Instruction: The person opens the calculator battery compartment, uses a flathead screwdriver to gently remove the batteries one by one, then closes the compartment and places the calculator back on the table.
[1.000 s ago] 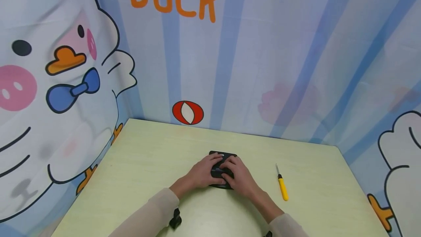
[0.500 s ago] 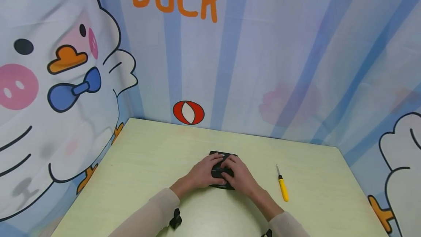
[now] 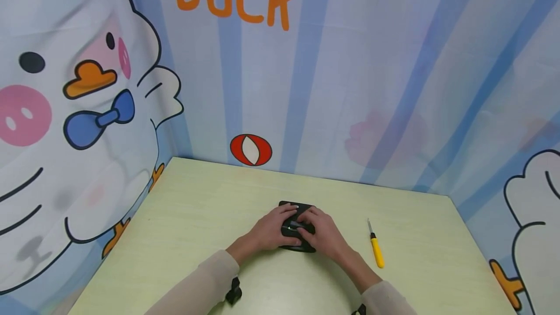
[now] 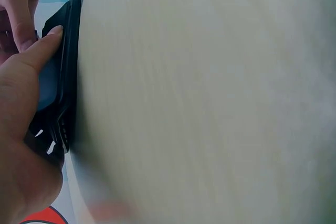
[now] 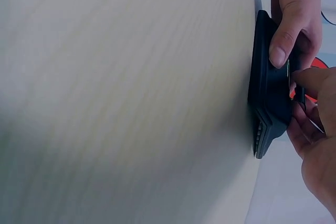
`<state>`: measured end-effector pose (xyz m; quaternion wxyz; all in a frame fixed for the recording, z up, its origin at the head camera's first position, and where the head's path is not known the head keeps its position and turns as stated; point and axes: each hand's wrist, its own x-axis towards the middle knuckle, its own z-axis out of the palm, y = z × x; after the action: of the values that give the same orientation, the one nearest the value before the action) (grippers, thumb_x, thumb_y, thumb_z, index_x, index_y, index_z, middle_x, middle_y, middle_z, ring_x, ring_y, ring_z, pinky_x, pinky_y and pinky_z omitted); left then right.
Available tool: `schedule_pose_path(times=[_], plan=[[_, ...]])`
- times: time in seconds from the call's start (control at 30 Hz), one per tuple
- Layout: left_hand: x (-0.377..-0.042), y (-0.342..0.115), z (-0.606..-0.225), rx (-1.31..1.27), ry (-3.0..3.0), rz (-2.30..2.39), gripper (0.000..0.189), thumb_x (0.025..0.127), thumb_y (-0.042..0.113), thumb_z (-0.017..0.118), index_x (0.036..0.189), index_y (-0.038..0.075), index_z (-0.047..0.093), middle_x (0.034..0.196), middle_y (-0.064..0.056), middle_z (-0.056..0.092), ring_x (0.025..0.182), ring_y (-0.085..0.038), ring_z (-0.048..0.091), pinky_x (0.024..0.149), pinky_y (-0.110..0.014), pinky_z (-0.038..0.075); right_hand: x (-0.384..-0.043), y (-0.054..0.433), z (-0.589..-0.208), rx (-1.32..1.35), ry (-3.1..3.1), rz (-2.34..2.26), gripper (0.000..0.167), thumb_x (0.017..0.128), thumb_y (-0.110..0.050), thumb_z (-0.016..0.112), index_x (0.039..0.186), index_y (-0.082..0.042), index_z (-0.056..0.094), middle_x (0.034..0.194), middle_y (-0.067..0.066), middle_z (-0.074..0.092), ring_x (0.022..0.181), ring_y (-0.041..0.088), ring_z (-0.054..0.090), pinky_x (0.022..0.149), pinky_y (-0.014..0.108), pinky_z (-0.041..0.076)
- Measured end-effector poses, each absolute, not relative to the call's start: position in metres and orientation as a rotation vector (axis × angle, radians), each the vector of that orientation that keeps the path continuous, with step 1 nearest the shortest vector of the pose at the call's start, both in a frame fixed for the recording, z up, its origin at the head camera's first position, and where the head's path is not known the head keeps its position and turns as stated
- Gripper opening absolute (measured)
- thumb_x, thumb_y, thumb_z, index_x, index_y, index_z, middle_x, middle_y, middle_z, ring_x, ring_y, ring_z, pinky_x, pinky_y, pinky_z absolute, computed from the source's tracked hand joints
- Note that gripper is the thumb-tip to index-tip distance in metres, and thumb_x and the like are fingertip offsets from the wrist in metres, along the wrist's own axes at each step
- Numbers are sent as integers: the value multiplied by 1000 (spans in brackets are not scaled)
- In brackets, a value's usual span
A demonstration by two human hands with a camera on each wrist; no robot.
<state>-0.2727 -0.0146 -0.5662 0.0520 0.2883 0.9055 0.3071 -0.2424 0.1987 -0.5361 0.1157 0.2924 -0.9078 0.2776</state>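
Note:
A flat black plastic device (image 3: pixel 296 246) with a raised middle lies on the table. My left hand (image 3: pixel 272 226) holds its left side, fingers across the far part and thumb on the near part; the left wrist view shows that thumb on the black casing (image 4: pixel 71 61). Over the device's right side, my right hand (image 3: pixel 323 232) has thumb and fingertips close together. In the right wrist view, those fingers pinch a small dark part (image 5: pixel 300 97) on top of the casing (image 5: pixel 268 85). Fingers hide much of this part, and its kind is unclear.
To the right on the pale table (image 3: pixel 197 198) lies a yellow-handled screwdriver (image 3: pixel 376 249), its thin metal shaft pointing away from me. A cloth backdrop (image 3: pixel 341 62) with printed ducks rises behind the table and along both sides.
My right hand has shifted slightly right, and more of the device's middle shows between the hands. The left hand keeps its place on the device. The screwdriver lies still.

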Motion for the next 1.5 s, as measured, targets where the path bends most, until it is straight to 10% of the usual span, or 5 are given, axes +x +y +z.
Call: schedule_pose_path(times=[1.5], plan=[[-271,-13,-565,856,2755,885,90,90,59,79,161,14,47,168,-8,39,153,-30,39,119,-52,40,-243,231,-534,649,-2703,905,23,92,-9,84,114,-7,77,109,4,75,97,18,73,88,41,62]])
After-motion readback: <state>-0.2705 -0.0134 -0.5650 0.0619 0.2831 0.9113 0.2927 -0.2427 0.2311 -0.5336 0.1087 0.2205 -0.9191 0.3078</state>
